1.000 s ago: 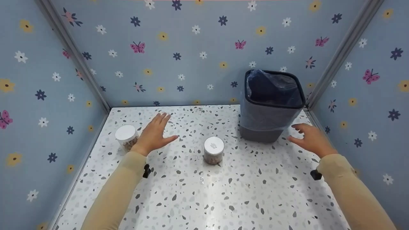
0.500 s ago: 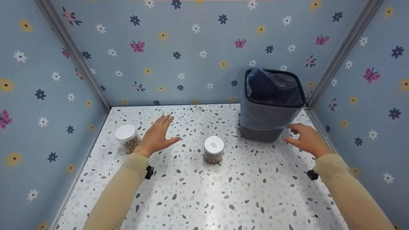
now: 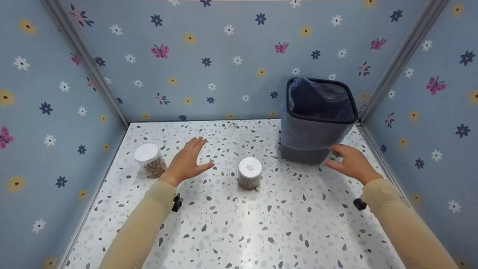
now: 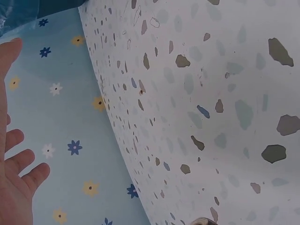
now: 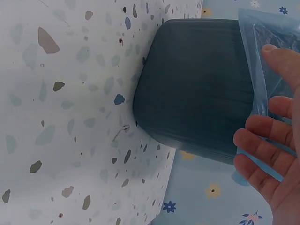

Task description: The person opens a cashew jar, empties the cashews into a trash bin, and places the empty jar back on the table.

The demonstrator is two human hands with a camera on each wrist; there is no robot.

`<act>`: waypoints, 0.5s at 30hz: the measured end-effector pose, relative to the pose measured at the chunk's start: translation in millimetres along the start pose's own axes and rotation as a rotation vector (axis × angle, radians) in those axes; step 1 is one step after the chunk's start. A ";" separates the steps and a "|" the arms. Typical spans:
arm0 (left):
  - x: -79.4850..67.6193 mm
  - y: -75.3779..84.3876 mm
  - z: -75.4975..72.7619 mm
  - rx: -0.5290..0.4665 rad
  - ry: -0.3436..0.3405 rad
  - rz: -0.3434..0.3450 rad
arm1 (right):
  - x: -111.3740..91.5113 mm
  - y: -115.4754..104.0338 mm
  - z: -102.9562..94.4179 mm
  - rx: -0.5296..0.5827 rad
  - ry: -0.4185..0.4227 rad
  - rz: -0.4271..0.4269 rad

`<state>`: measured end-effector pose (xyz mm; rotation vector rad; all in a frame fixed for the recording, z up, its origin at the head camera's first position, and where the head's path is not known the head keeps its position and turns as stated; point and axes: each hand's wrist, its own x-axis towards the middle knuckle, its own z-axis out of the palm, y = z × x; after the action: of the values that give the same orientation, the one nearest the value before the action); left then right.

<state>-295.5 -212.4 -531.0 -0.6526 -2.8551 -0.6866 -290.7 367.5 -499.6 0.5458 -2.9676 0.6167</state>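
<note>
My left hand (image 3: 185, 163) is held over the table between two jars, its fingers extended and thumb spread, with nothing in it. Just left of it stands a clear jar (image 3: 151, 160) with a white lid and brown pieces inside. A second white-lidded jar (image 3: 250, 173) of the same kind stands near the middle. On the right, my right hand (image 3: 350, 161) is beside the lower front of a dark grey trash bin (image 3: 304, 155), fingers loosely bent and empty. A clear plastic bag (image 3: 306, 136) lines the bin and hangs over its rim; in the right wrist view my fingers overlap this bag (image 5: 262, 70).
The speckled white table (image 3: 276, 224) reaches back to a blue flowered wall (image 3: 224, 86). Side panels close it in on the left (image 3: 48, 123) and right (image 3: 440, 123), with grey metal posts at the corners. The bin stands in the back right corner.
My right hand has moved left, toward the front of the bin. The left hand has shifted slightly right, showing more of the left jar. The view has tilted down a little.
</note>
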 end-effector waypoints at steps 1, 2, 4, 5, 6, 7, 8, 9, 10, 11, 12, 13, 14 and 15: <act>-0.5 0.0 0.8 -0.001 0.001 0.007 | 0.3 -1.1 1.0 -0.002 0.001 -0.006; -0.8 -0.1 1.8 -0.001 0.001 0.013 | 0.5 -2.0 2.0 -0.003 0.002 -0.009; -1.6 0.8 3.1 -0.004 0.001 0.018 | 1.1 -4.0 3.6 -0.006 0.001 -0.012; -2.0 1.7 3.5 -0.007 0.001 0.019 | 1.5 -5.0 4.2 -0.007 0.001 -0.013; -2.1 2.6 4.0 -0.009 0.000 0.021 | 1.9 -6.1 4.7 -0.006 0.000 -0.014; -2.0 3.3 4.7 -0.012 0.000 0.021 | 2.4 -7.2 5.3 -0.005 -0.002 -0.013; -1.9 3.6 5.4 -0.015 0.002 0.020 | 2.9 -8.4 5.8 -0.002 -0.004 -0.012; -1.9 4.1 6.0 -0.018 0.003 0.019 | 3.3 -9.5 6.5 -0.002 -0.007 -0.012; -1.7 4.3 7.0 -0.021 0.004 0.019 | 4.0 -10.5 7.4 0.000 -0.008 -0.016; -1.8 4.7 7.8 -0.022 0.002 0.018 | 4.5 -11.4 8.3 0.001 -0.009 -0.019; -1.9 5.1 8.7 -0.024 0.000 0.016 | 5.2 -12.3 9.5 -0.001 -0.009 -0.022; -2.2 5.6 9.5 -0.024 -0.003 0.013 | 5.8 -13.5 10.3 -0.002 -0.009 -0.025; -2.6 6.3 10.0 -0.024 -0.006 0.011 | 6.4 -14.5 11.0 -0.003 -0.011 -0.028; -3.1 7.0 10.4 -0.026 -0.010 0.007 | 6.8 -15.4 11.8 -0.003 -0.011 -0.028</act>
<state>-289.9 -203.2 -538.1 -0.6718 -2.8560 -0.7223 -291.5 347.4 -503.8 0.5914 -2.9656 0.6089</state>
